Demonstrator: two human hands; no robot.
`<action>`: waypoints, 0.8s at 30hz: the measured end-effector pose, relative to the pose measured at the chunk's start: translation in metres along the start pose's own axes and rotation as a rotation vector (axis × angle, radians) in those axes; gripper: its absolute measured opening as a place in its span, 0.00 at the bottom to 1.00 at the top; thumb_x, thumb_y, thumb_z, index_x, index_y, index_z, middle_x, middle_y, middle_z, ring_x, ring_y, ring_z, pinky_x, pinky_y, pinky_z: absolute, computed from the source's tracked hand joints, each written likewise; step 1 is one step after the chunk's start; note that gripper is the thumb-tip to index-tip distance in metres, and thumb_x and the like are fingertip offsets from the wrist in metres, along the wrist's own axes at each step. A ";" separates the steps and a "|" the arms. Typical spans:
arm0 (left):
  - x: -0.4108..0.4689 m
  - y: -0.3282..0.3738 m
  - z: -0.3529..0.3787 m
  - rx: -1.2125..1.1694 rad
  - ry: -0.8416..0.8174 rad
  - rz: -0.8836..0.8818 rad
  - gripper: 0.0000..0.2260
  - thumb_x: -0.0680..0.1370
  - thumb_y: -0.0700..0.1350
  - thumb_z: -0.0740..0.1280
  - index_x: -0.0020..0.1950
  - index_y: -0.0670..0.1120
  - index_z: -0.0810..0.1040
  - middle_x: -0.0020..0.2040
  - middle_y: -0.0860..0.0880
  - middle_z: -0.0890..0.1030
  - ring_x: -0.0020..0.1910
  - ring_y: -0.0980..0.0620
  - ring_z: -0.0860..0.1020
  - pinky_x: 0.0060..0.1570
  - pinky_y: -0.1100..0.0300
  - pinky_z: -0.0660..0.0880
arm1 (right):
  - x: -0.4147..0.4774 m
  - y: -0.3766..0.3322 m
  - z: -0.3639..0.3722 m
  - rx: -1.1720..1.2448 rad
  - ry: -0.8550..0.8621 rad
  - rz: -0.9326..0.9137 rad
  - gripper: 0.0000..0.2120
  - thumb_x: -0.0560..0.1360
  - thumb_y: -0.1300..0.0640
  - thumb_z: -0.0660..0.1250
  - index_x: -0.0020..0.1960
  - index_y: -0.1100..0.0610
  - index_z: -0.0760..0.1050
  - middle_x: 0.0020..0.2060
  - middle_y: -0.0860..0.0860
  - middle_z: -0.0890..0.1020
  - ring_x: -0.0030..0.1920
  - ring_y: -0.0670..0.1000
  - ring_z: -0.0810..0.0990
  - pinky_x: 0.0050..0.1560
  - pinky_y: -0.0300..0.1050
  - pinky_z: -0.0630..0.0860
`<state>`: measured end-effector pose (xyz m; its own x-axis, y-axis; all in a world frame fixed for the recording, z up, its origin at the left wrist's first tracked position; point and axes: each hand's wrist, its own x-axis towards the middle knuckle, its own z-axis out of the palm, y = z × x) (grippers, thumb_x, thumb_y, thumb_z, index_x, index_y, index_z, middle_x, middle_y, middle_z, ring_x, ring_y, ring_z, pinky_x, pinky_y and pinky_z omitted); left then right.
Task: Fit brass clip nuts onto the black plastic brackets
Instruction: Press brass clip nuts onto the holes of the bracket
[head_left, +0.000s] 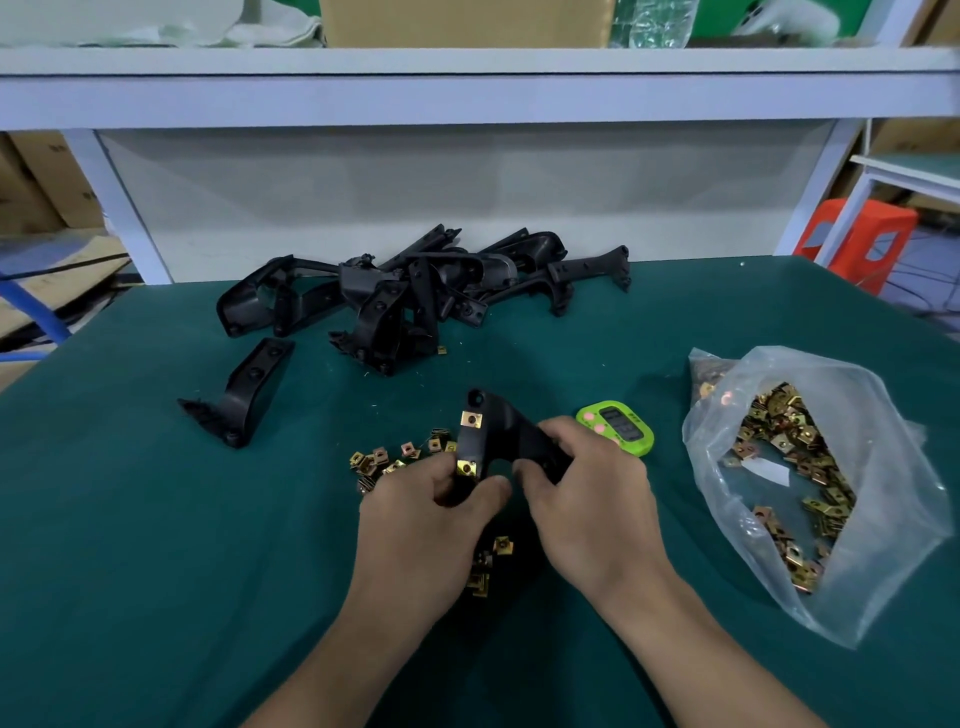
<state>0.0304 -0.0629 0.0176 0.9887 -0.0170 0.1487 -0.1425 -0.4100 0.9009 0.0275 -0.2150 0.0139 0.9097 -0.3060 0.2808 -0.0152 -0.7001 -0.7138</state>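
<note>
Both hands hold one black plastic bracket (506, 439) over the green-covered table (156, 545), near its front middle. The left hand (423, 525) grips the bracket's lower left end, thumb and fingers curled round it. The right hand (589, 501) clasps the bracket's right arm, fingers wrapped over the top. Two brass nuts are already fitted on the bracket's left edge: an upper clip nut (471, 419) just below the top hole and a lower clip nut (466, 468) right beside the left thumb. Loose brass clip nuts (397, 457) lie scattered on the table just left of the bracket, partly hidden behind the left hand, and a few more clip nuts (488, 569) lie between the two wrists. To the right a clear plastic bag (857, 415) lies open on its side, holding many more of the brass nuts. A lime-green digital timer (618, 427) sits flat just behind the right hand. Farther back a pile of black brackets (415, 291) lies tangled, and a single bracket (252, 392) lies apart from it, nearer and to the left. A pale shelf (467, 93) spans above the table's far edge with a cardboard box (467, 23) on it, and an orange stool (857, 239) stands beyond the table's far right corner.
</note>
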 end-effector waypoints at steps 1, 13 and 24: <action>-0.001 -0.001 0.001 0.046 0.028 0.004 0.11 0.74 0.54 0.73 0.39 0.47 0.82 0.32 0.51 0.82 0.35 0.50 0.80 0.36 0.56 0.76 | 0.000 0.000 0.000 -0.001 0.002 -0.002 0.07 0.73 0.45 0.69 0.49 0.42 0.74 0.38 0.38 0.82 0.38 0.44 0.79 0.40 0.47 0.78; 0.003 -0.007 -0.003 0.234 0.098 0.123 0.19 0.77 0.53 0.70 0.30 0.49 0.71 0.26 0.54 0.74 0.25 0.54 0.70 0.29 0.61 0.68 | -0.002 0.002 0.005 0.050 0.007 -0.032 0.04 0.74 0.50 0.69 0.45 0.48 0.75 0.33 0.45 0.79 0.34 0.49 0.77 0.36 0.52 0.78; 0.007 -0.005 0.003 0.073 0.073 0.091 0.16 0.76 0.48 0.72 0.31 0.49 0.70 0.24 0.56 0.71 0.25 0.57 0.66 0.27 0.64 0.65 | 0.003 0.008 0.004 0.121 -0.071 -0.028 0.01 0.73 0.49 0.68 0.44 0.46 0.78 0.33 0.43 0.81 0.34 0.47 0.78 0.36 0.47 0.77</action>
<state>0.0382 -0.0631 0.0128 0.9655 0.0085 0.2603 -0.2252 -0.4747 0.8508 0.0317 -0.2184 0.0064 0.9362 -0.2379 0.2585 0.0569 -0.6234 -0.7798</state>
